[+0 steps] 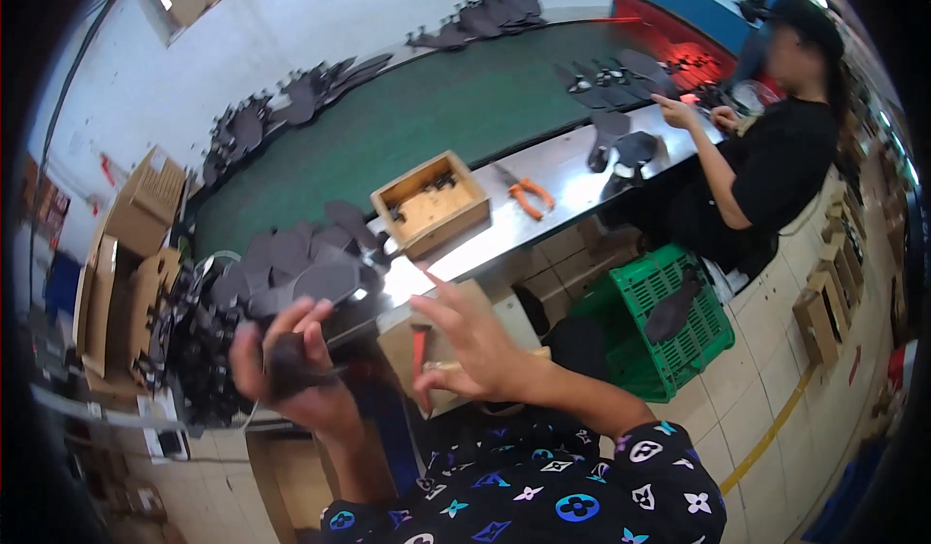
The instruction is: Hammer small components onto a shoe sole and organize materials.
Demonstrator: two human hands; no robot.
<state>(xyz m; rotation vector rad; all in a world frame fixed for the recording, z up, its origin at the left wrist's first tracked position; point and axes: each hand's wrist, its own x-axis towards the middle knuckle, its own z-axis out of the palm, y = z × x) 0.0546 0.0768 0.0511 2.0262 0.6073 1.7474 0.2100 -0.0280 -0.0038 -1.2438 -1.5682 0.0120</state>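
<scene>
In my left hand (325, 408) I have a small dark piece (291, 368), with the fingers closed around it; it is blurred, so I cannot tell its exact shape. This hand is in front of the near left part of the workbench (427, 108), beside a heap of dark foot-shaped flat pieces (325, 280) at its near edge.

My right hand (475, 345) is above a pale block (504, 306), near the same edge, with the index finger and the thumb spread apart. Under it is a hammer-like tool (420, 350), with red head and wooden handle; whether my other fingers grip this handle, I cannot tell.

On the metal strip along the near edge stands a wooden box (417, 243) with some small dark parts inside, and to its right lie orange-handled pliers (530, 198). Along the far edge lie more dark pieces. A co-worker (786, 156) sits toward the right end, and below the near edge a green crate (635, 350) is tilted on the floor.
</scene>
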